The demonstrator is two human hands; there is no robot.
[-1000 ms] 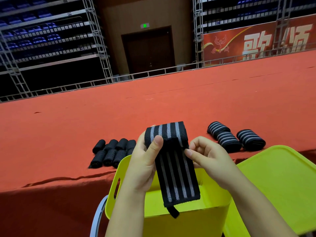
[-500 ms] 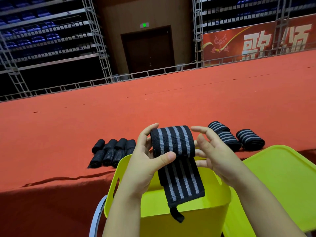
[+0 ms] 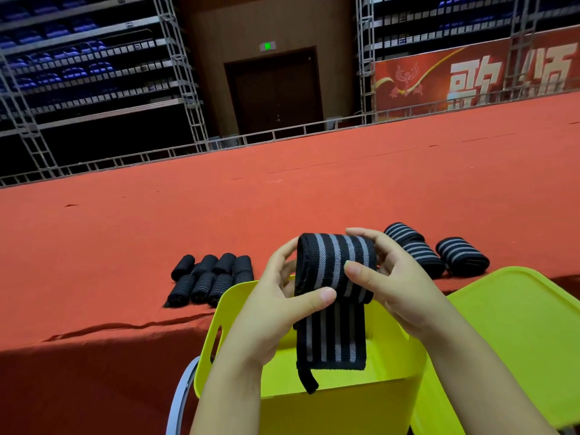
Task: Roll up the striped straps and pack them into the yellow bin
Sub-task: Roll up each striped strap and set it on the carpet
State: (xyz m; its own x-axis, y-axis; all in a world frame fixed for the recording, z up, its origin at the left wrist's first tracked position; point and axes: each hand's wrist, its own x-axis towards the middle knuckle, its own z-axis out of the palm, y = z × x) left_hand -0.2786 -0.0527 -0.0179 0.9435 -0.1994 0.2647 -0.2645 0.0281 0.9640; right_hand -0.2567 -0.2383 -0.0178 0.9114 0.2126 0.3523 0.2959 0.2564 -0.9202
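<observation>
A black strap with grey stripes (image 3: 335, 268) is partly rolled and held above the yellow bin (image 3: 314, 403). My left hand (image 3: 276, 306) grips the roll from the left, thumb across its front. My right hand (image 3: 392, 284) grips it from the right, fingers over the top and thumb on the front. The strap's loose tail hangs down into the bin's opening, ending in a thin black loop. Three rolled striped straps (image 3: 433, 252) lie on the red table to the right. A cluster of several small rolled straps (image 3: 210, 277) lies to the left.
The red-covered table (image 3: 125, 246) stretches wide behind the bin. A yellow lid (image 3: 518, 340) leans at the right, beside the bin. A grey hoop (image 3: 179, 400) shows at the bin's lower left. Bleachers, a door and a red banner stand far behind.
The roll has grown and the hanging tail is shorter. My right hand moved from open beside the strap to gripping the roll; my left thumb shifted lower across the front.
</observation>
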